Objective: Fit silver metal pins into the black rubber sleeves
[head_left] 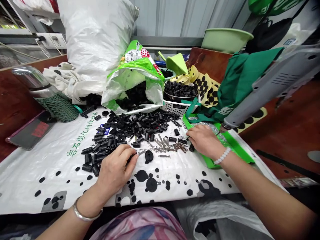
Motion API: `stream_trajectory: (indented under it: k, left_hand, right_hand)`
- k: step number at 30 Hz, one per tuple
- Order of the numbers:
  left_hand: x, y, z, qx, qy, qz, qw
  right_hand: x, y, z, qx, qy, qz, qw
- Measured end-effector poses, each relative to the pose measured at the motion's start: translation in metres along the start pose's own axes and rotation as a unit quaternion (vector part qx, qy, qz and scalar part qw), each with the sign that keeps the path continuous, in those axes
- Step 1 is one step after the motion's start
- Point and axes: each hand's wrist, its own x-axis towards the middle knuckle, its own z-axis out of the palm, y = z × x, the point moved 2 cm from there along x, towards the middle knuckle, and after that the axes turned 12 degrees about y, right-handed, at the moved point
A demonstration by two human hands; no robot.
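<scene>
My left hand (117, 168) is closed, with thumb and fingers around a small black plastic part (130, 159) that is mostly hidden. Beside its fingertips a thin metal strip (143, 152) shows; whether the hand grips it I cannot tell. My right hand (205, 141) is at the left edge of a green tray (233, 141) of small silvery pieces, its fingers bent and close together. A small black piece (191, 147) lies just under it; what the fingers hold is hidden. Between the hands are a heap of black plastic parts (135, 125), loose metal strips (162, 143) and a black round disc (149, 156).
A grey electric screwdriver (265, 88) slants over the tray from the right. Behind the heap stand an open bag (135, 71) of black parts and a white basket (175, 107) with a filled bowl. On the left are a flask (53, 100) and a phone (31, 130).
</scene>
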Motion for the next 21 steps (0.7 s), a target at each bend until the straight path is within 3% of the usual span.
stream_trajectory:
  k: [4, 8, 12, 17, 19, 21]
  left_hand:
    - [0.021, 0.011, 0.008, 0.019, -0.018, 0.043, 0.999]
    - [0.049, 0.03, 0.028, 0.051, -0.084, 0.07, 0.993]
    - [0.076, 0.056, 0.062, 0.041, -0.151, 0.111, 0.982]
    - [0.095, 0.078, 0.111, -0.009, -0.217, 0.14, 0.966]
    - [0.097, 0.079, 0.121, -0.02, -0.227, 0.134, 0.964]
    - [0.098, 0.076, 0.122, -0.03, -0.23, 0.113, 0.966]
  right_hand:
    - [0.005, -0.006, 0.004, -0.013, -0.003, -0.036, 0.999]
    - [0.014, -0.001, 0.012, 0.009, 0.012, -0.048, 0.999]
    - [0.015, 0.001, 0.012, 0.065, 0.057, -0.022, 0.996]
    - [0.002, -0.007, -0.005, 0.172, 0.105, 0.024, 0.979]
    - [-0.007, -0.011, -0.009, 0.24, 0.117, 0.048, 0.963]
    - [-0.016, -0.014, -0.01, 0.367, 0.126, 0.101, 0.916]
